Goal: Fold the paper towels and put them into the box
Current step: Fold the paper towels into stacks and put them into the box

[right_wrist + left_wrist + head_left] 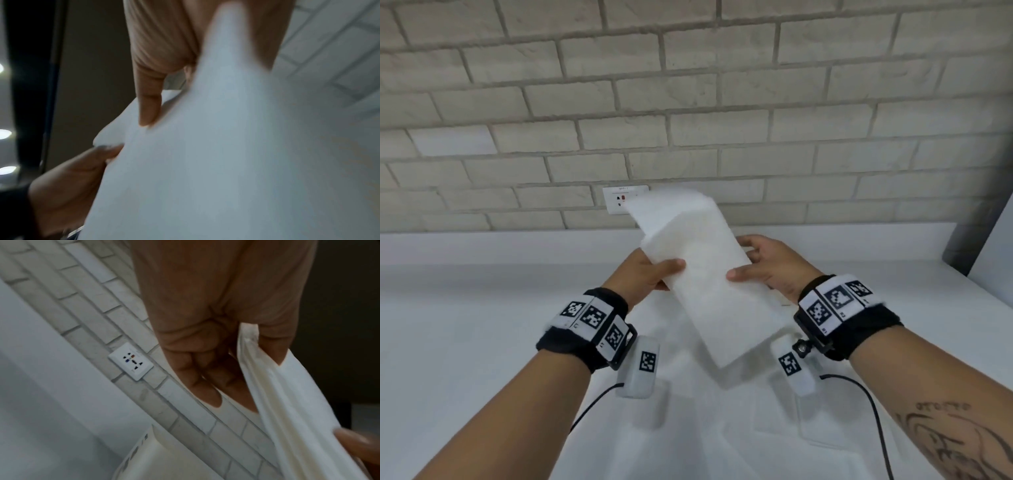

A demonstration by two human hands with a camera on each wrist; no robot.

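Both forearms with black wrist bands fill lower frame. Left hand (650, 274) pinches left edge of white folded paper towel (709, 284), thumb on top; right hand (767, 263) grips right edge likewise. Towel held mid-frame above white counter (482, 325), apart from it. Light, soft, limp, tears easily; best held by edges near crease. Box not clearly visible.

Paper towel held aloft in both hands.
Left hand (650, 274) and right hand (770, 265) pinch folded paper towel (709, 277) above white counter (482, 325).
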